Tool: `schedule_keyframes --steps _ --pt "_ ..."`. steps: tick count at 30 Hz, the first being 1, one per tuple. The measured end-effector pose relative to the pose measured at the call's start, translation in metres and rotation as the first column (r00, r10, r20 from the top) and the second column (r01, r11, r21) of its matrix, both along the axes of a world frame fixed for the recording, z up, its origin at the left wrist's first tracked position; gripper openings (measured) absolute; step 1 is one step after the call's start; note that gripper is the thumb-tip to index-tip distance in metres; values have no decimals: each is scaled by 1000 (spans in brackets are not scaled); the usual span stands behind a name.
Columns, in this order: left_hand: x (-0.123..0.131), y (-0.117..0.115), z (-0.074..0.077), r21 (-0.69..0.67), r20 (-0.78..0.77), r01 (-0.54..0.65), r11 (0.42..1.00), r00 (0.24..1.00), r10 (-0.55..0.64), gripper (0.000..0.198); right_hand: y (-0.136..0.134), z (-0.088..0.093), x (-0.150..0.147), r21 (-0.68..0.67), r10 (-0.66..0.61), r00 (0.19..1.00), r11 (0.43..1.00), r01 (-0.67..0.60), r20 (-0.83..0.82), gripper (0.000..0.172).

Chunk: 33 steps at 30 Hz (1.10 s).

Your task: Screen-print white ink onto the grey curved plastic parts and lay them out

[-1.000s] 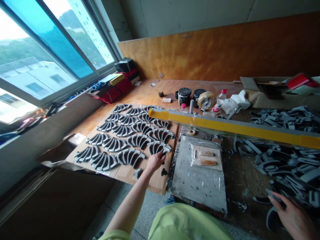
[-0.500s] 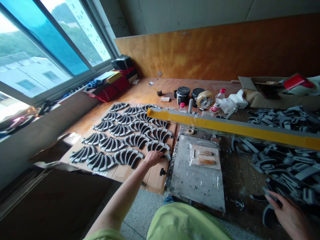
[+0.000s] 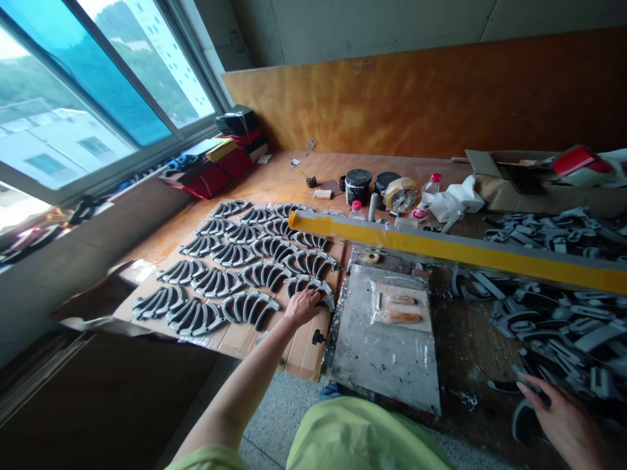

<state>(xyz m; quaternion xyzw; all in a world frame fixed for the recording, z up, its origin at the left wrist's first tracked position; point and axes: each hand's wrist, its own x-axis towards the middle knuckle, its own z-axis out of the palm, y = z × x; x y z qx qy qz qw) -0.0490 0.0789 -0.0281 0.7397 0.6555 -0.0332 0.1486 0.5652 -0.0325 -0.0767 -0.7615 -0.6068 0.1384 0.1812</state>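
Our left hand (image 3: pixel 302 305) rests at the near right end of the curved grey parts (image 3: pixel 218 284), which lie fanned on a cardboard sheet (image 3: pixel 300 356); its fingers hide what is beneath, so we cannot tell whether it grips one. Our right hand (image 3: pixel 561 411) pinches a grey piece (image 3: pixel 537 391) between thumb and fingers, beside the loose pile (image 3: pixel 543 313) on the worktop (image 3: pixel 470 356). We judge the parts are nested side by side to save room, the cardboard presumably guarding against scratches.

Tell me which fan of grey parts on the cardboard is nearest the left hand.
The front row's rightmost fan: the left hand overlaps its near edge; others lie farther off.
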Motion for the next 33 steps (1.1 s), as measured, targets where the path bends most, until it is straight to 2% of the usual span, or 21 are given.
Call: schedule_keyframes --steps 4,8,12,15,17,22,27,30,33 --pt "6 -22 -9 147 -38 -144 979 988 151 42 -1 -4 5 1 7 1000 1000 -7 -20 47" --pt "4 -31 -29 255 5 -307 917 948 317 54 1 -7 11 -35 6 1000 999 -7 -10 51" --pt "-6 -22 -42 234 72 -284 930 959 275 53 4 -6 9 -80 -26 999 996 24 -29 53" --pt "-7 -20 -42 242 84 -289 926 957 276 48 8 -2 3 -46 -38 998 998 36 -42 49" --pt "-2 -23 -40 263 83 -343 902 939 333 47 11 -1 0 -25 -40 998 999 39 -46 45" --pt "15 -28 -41 325 88 -543 774 833 547 49 14 1 1 -36 -50 997 998 48 -52 43" --pt "28 -16 -44 333 113 -649 684 748 654 52 12 0 8 -103 -49 997 994 42 -62 47" --pt "31 -13 -44 334 137 -663 671 738 661 58 12 -3 13 -121 -47 997 992 40 -53 45" --pt "28 -23 -34 355 182 -623 697 778 602 57 14 -2 13 -106 -30 999 994 27 -25 42"
